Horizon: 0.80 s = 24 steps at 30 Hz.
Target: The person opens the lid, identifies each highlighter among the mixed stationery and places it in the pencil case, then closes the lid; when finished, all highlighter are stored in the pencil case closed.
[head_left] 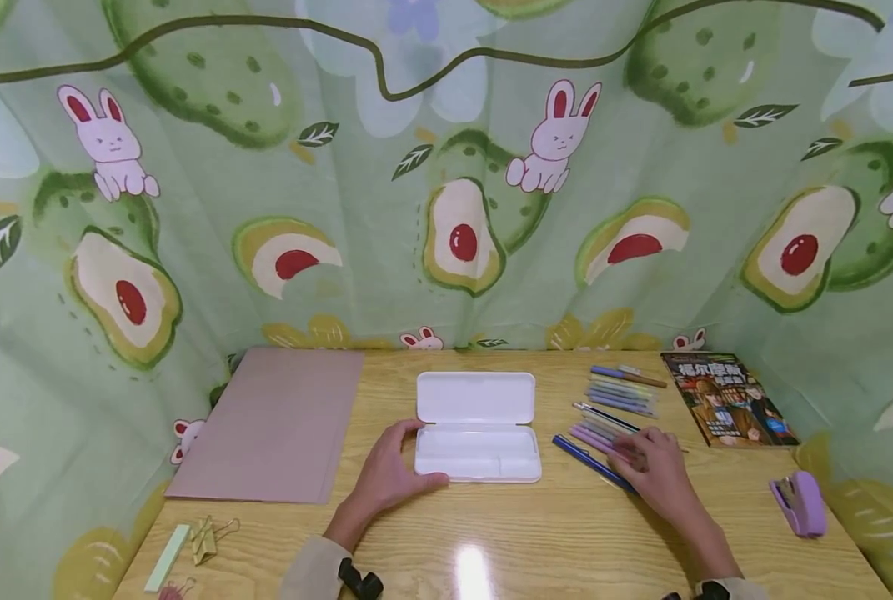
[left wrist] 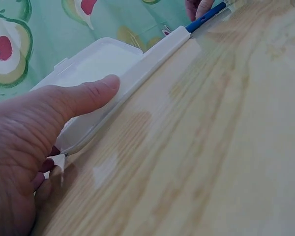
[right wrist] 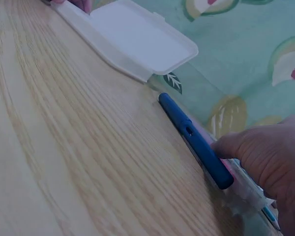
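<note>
A white pencil case (head_left: pixel 476 454) lies with its lid (head_left: pixel 476 397) raised at the back; its compartments hold nothing. My left hand (head_left: pixel 393 471) grips its left end, thumb on the front edge and fingers round the side. In the left wrist view the thumb (left wrist: pixel 101 93) presses the case wall. Over the pens on the right, my right hand (head_left: pixel 652 467) has its thumb and bent fingers at the end of a light purple pen (head_left: pixel 590 438). A dark blue pen (right wrist: pixel 194 140) lies just in front of that hand. The fingertips are partly hidden.
More pens (head_left: pixel 622 396) lie in a row farther back. A comic-style book (head_left: pixel 729 400) and a purple stapler (head_left: pixel 800 504) are at the right. On the left are a mauve folder (head_left: pixel 266 425), a gold binder clip (head_left: pixel 204 542) and a pale green strip (head_left: pixel 167 558). A patterned curtain (head_left: pixel 371 250) surrounds the table.
</note>
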{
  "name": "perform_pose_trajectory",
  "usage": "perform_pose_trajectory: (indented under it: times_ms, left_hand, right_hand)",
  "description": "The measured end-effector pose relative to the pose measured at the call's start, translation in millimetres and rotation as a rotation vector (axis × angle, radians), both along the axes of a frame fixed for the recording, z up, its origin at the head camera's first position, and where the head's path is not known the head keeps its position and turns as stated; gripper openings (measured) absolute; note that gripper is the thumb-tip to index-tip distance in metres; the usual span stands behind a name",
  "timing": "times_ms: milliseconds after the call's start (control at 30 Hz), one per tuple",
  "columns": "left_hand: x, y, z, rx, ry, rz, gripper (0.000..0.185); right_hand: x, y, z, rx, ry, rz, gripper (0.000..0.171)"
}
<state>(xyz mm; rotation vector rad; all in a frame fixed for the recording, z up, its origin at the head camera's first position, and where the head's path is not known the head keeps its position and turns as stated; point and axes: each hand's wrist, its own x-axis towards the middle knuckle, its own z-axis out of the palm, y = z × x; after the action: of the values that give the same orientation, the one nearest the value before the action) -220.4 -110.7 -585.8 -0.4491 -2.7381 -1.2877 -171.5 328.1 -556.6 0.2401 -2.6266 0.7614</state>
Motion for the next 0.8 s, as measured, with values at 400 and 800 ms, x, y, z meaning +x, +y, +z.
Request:
perform_pose_trajectory:
  times_ms: [400, 800]
  left_hand:
    - [1.1, -0.1, 1.8, 0.043, -0.019, -0.008, 0.094]
    - [1.0, -1.5, 0.9, 0.005, 0.003, 0.003, 0.093]
  right_hand:
    - [-5.5, -5.9, 1.4, 0.061, -0.011, 0.021, 0.009]
    - [-5.3, -5.6, -0.1, 0.086, 0.012, 0.040, 0.008]
